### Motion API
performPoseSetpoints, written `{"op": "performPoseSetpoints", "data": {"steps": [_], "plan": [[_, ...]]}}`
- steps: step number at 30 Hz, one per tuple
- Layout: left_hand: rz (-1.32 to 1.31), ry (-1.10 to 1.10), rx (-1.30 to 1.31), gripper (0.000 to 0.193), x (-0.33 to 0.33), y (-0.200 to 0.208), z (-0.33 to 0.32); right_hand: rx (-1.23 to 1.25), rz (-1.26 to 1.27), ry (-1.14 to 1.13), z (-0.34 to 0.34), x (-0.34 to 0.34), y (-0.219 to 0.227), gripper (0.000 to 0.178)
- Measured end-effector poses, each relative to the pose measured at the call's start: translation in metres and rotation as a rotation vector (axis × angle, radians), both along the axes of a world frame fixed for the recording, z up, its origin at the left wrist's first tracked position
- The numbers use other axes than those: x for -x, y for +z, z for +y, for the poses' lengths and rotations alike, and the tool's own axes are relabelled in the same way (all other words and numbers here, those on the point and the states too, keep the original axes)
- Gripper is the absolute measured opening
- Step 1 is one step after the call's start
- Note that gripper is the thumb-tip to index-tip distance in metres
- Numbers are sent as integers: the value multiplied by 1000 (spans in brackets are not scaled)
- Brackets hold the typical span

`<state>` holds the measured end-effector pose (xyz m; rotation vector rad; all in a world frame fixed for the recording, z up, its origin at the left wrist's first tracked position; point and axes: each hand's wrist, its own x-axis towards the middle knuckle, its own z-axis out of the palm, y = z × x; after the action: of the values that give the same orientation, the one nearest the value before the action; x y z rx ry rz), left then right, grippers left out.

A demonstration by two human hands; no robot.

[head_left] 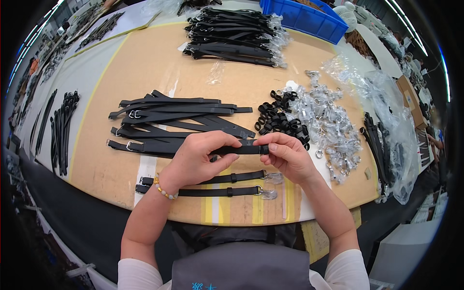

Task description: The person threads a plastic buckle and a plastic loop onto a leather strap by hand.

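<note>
A black strap (249, 149) is held above the desk (145, 63), the left hand (198, 157) and right hand (290, 157) each pinching it in a closed grip; its extent behind the left hand is hidden. The left forearm (144, 217) partly covers two buckled straps (208, 192); the plastic-wrapped metal fittings (326, 125) blur together.

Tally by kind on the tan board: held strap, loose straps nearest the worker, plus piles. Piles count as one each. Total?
Held black strap: 1
Front straps: 2
Strap piles: 2
Black loop pile: 1
Plastic-wrapped clasp pile: 1
Total: 7
</note>
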<state>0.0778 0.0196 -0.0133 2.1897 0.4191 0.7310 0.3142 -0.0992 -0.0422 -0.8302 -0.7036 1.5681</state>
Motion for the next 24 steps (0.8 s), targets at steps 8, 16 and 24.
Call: {"op": "performPoseSetpoints", "data": {"steps": [8,16,24], "plan": [[0,47,32,23,-4,-3,-5,-18,-241,-54,2,7,-6,26],[-10,-155,60,41,-22,-9,-20,-182,-593,-27,-7,-3,13,32],[65,-108,188,28,-10,-6,-16,-132,-1897,-103,-69,-103,41,20]]}}
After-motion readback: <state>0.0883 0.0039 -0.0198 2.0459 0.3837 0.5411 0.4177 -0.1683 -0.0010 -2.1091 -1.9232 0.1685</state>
